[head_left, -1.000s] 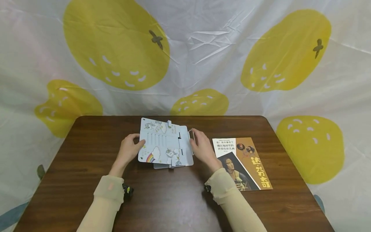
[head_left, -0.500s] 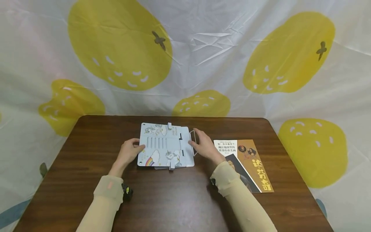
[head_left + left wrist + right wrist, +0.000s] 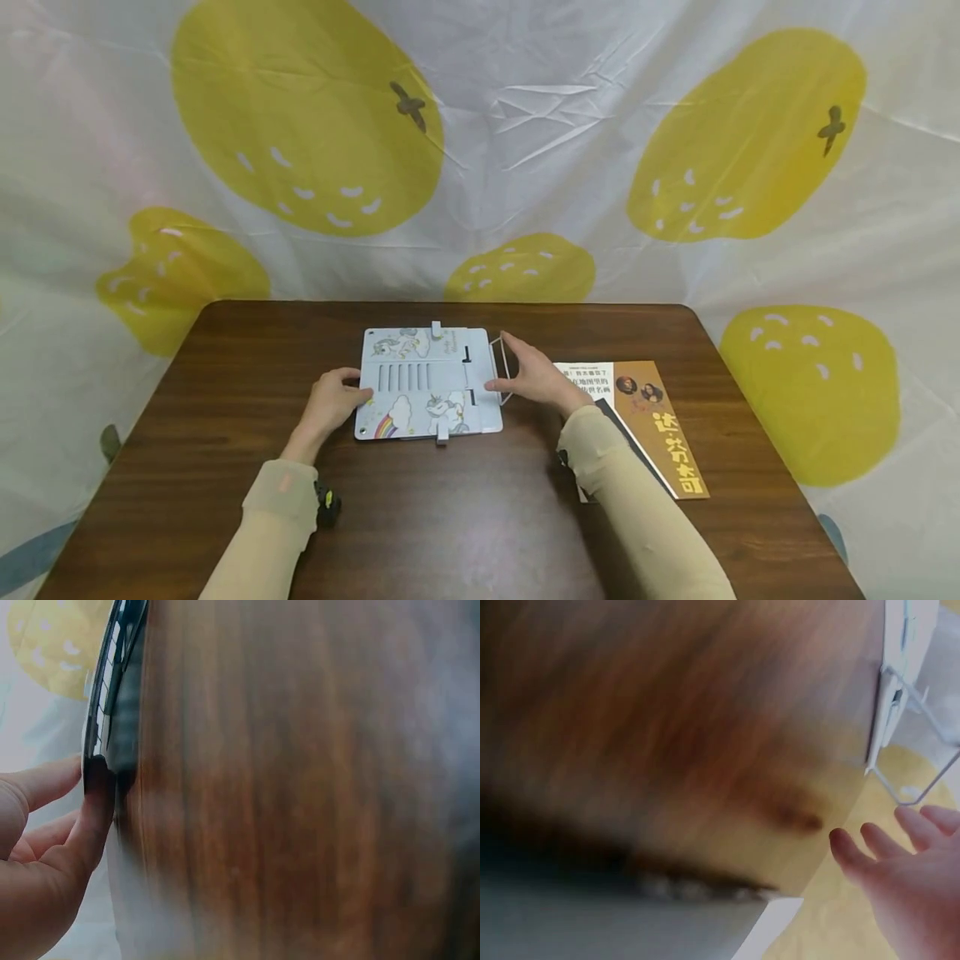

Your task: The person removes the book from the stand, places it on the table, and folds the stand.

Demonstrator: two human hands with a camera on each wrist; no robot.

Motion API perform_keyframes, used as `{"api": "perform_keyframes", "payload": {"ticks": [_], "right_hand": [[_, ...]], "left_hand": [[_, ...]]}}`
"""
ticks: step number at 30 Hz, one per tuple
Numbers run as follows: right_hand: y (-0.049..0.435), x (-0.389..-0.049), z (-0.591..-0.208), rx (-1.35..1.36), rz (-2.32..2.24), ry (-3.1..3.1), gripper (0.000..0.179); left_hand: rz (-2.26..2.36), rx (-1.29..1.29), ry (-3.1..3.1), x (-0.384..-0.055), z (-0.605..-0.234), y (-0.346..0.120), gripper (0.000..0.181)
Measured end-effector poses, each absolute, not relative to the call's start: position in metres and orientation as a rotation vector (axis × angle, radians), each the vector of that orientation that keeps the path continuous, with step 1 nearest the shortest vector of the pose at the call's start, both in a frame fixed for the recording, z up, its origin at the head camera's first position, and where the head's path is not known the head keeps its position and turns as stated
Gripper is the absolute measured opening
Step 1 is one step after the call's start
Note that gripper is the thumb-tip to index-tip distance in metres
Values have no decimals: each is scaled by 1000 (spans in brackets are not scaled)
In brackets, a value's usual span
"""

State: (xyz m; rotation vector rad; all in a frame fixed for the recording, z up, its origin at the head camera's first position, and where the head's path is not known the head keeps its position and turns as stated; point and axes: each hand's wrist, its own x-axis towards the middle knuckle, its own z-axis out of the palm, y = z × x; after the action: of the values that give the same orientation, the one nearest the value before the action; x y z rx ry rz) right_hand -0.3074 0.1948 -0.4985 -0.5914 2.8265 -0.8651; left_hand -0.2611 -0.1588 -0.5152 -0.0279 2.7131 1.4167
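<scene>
A white book stand [image 3: 420,383] with unicorn and rainbow prints lies nearly flat over the table, its clips at the near and far edges. My left hand [image 3: 330,408] pinches the stand's left edge; in the left wrist view, thumb and fingers [image 3: 94,825] sit on either side of the panel's rim. At the right edge, a thin white wire bracket [image 3: 504,375] sticks out. My right hand [image 3: 536,375] is beside it, thumb tip overlapping the panel. In the right wrist view its fingers [image 3: 877,844] are spread and fairly straight, just off the wire.
A brown and white book [image 3: 656,425] with a portrait cover lies right of the stand, partly under my right forearm. The dark wooden table [image 3: 450,517] ends at a curtain [image 3: 517,183] printed with yellow fruit.
The stand has come down from a tilted position to lie nearly flat, the left hand lowering with it. My right hand's fingers have loosened at the wire bracket, and the right forearm has swung outward.
</scene>
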Motion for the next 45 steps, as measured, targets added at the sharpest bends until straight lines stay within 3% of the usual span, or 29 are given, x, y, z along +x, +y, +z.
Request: {"api": "perform_keyframes", "payload": {"ticks": [12, 21, 45], "right_hand": [[215, -316, -493, -643, -957, 2507, 125], [220, -326, -485, -622, -885, 2488, 128], [201, -328, -475, -697, -595, 2602, 129]], "left_hand": [[1278, 37, 2793, -259, -510, -153, 53], [1268, 140, 2811, -259, -507, -153, 50], [1266, 126, 2795, -256, -509, -154, 51]]}}
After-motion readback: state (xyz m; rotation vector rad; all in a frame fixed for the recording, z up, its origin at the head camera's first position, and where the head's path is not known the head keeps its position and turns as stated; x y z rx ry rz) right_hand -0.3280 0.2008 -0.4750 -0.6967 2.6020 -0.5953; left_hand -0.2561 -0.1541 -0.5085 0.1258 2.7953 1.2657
